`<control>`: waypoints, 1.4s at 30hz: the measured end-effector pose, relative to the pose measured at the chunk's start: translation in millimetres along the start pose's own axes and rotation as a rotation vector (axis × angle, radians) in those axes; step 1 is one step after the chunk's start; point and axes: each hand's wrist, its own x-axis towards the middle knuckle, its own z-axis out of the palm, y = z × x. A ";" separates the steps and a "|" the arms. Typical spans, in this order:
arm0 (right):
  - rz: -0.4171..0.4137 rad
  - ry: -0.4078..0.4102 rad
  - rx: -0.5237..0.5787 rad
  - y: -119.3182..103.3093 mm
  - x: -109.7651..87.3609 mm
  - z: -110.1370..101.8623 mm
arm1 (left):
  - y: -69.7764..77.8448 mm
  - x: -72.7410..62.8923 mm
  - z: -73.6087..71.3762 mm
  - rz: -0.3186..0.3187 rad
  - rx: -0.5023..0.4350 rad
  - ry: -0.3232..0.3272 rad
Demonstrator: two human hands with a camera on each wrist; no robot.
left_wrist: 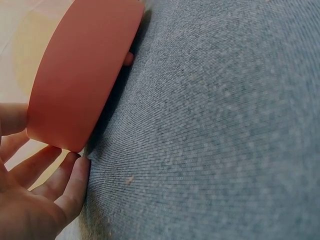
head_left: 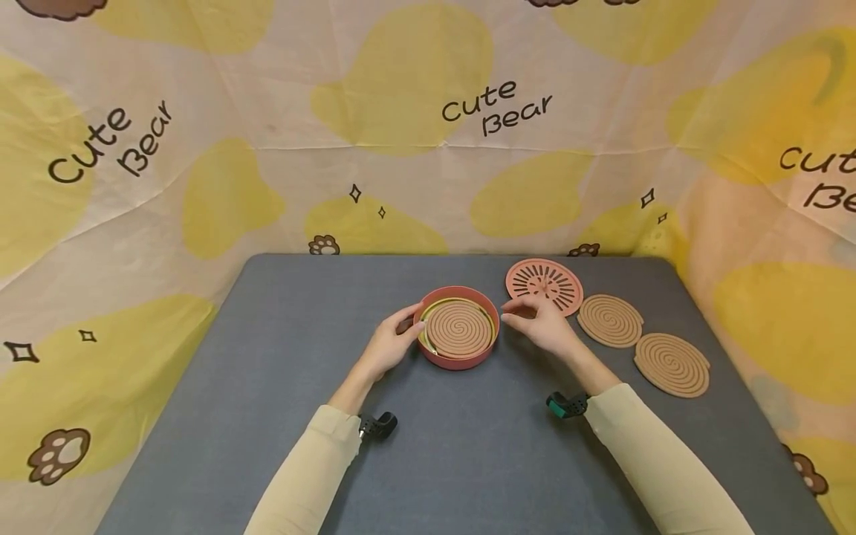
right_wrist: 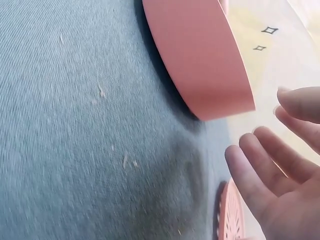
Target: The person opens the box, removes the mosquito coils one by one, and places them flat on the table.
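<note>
A round red mosquito coil holder [head_left: 458, 364] stands on the table, without a cover over it. Inside lies a tan mosquito coil [head_left: 458, 328], with a yellow-green rim [head_left: 429, 344] showing around it. My left hand [head_left: 386, 346] grips the holder's left edge, thumb at the rim and fingers against the outer wall [left_wrist: 85, 75]. Just off the holder's right side, my right hand [head_left: 550, 328] holds nothing; its fingers [right_wrist: 272, 170] are loosely bent and apart from the wall [right_wrist: 200, 60]. Small feet show beneath the holder in the left wrist view.
A pink slotted lid [head_left: 567, 285] lies behind my right hand. Two more tan coils, one nearer [head_left: 610, 321] and one farther right [head_left: 672, 364], lie flat on the grey table [head_left: 287, 357]. A printed cloth [head_left: 414, 89] hangs around the table.
</note>
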 end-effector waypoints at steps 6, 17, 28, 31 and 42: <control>0.058 -0.020 0.082 0.5 -2.2 9.2 | -1.2 -0.6 2.0 0.009 -0.015 -0.025; 0.056 -0.003 0.079 -2.1 2.2 17.4 | -2.0 -2.2 0.0 0.011 -0.009 -0.007; -0.034 0.038 0.014 -16.9 10.4 7.2 | -4.3 -0.9 0.2 0.028 -0.028 -0.006; -0.037 0.042 0.002 -21.1 12.7 7.4 | -4.2 -1.3 0.8 0.020 -0.023 -0.006; -0.042 0.007 -0.036 -37.5 27.5 18.8 | -2.2 -1.1 -0.2 0.001 -0.010 -0.006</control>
